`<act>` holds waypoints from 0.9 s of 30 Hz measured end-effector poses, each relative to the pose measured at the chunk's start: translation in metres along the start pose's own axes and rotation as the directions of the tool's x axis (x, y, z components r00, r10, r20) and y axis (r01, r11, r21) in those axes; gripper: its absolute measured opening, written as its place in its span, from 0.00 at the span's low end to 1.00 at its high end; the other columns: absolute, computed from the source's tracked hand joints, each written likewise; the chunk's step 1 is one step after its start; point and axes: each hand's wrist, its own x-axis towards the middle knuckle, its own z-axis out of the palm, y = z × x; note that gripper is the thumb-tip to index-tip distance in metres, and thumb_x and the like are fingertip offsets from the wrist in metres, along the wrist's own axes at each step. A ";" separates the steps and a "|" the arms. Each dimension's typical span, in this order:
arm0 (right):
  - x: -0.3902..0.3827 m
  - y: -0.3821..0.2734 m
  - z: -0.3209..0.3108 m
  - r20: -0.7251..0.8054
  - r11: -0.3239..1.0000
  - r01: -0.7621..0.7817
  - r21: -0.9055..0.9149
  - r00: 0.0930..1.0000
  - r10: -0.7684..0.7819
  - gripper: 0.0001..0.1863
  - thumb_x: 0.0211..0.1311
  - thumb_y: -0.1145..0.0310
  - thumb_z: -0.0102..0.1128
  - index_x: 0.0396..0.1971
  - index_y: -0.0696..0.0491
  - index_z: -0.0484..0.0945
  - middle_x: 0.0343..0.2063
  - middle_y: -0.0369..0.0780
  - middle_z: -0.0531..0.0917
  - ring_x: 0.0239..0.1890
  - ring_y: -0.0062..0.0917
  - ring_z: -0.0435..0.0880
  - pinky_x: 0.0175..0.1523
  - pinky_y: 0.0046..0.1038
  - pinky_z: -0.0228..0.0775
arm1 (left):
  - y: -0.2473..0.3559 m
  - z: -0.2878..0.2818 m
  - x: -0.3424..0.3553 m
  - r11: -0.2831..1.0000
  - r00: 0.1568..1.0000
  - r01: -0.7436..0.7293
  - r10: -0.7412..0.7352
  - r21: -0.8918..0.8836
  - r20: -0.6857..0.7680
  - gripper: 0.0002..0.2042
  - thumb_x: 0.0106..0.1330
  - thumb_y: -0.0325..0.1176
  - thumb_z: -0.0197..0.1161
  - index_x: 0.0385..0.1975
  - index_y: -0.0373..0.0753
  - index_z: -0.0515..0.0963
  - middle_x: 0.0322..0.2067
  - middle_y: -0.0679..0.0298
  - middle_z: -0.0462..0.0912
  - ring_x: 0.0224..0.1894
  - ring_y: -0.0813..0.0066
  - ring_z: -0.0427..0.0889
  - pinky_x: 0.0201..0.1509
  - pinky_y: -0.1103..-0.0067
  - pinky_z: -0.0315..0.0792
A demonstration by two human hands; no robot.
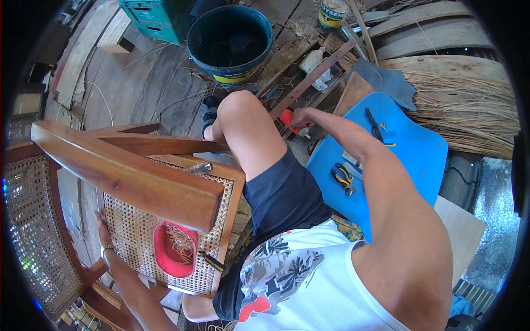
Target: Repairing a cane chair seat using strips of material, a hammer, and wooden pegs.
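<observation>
My right hand [301,118] is closed around a red bottle [286,117] with a whitish tip, low beside the wooden strips right of my knee. My left hand [101,228] lies along the left edge of a wooden chair's woven cane seat [130,220], fingers stretched out and partly seen edge-on. On that seat sits a red bowl [160,255] with many short light sticks in it. A tool with a black and yellow handle [212,261] lies beside the bowl. A metal tool end [200,168] shows near the seat's far corner, the rest hidden by the chair's thick armrest [130,171].
At my right, a blue plastic surface [408,160] carries yellow-black pliers [344,177] and a dark cutting tool [376,129]. A dark bucket [229,60] and green crate [157,22] stand ahead. Cane strands [464,105] lie at the far right; the chair's caned back [38,215] rises at left.
</observation>
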 end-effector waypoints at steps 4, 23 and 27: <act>0.053 0.045 0.024 -0.079 0.980 -0.044 0.192 0.995 0.060 0.21 0.57 0.54 0.69 0.34 0.59 0.84 0.28 0.44 0.85 0.26 0.33 0.86 0.28 0.38 0.78 | 0.000 0.064 0.006 0.982 0.990 0.120 -0.108 -0.148 0.086 0.40 0.73 0.69 0.48 0.68 0.37 0.72 0.56 0.59 0.83 0.55 0.69 0.81 0.63 0.73 0.71; -0.043 -0.007 0.061 -0.435 0.894 0.437 -0.099 0.789 -0.434 0.34 0.63 0.44 0.58 0.59 0.55 0.78 0.58 0.55 0.80 0.61 0.50 0.79 0.63 0.46 0.72 | -0.052 -0.021 0.005 0.852 0.903 -0.356 0.419 0.384 -0.093 0.37 0.75 0.67 0.40 0.73 0.47 0.66 0.69 0.52 0.72 0.72 0.61 0.69 0.75 0.69 0.58; -0.096 0.071 0.021 -0.561 0.937 0.332 -0.105 0.758 -0.331 0.30 0.68 0.46 0.57 0.50 0.62 0.82 0.47 0.60 0.83 0.54 0.57 0.80 0.60 0.48 0.72 | 0.022 0.075 -0.033 0.913 0.966 -0.027 0.129 0.407 -0.226 0.41 0.70 0.73 0.39 0.65 0.46 0.77 0.65 0.55 0.77 0.69 0.54 0.72 0.74 0.68 0.58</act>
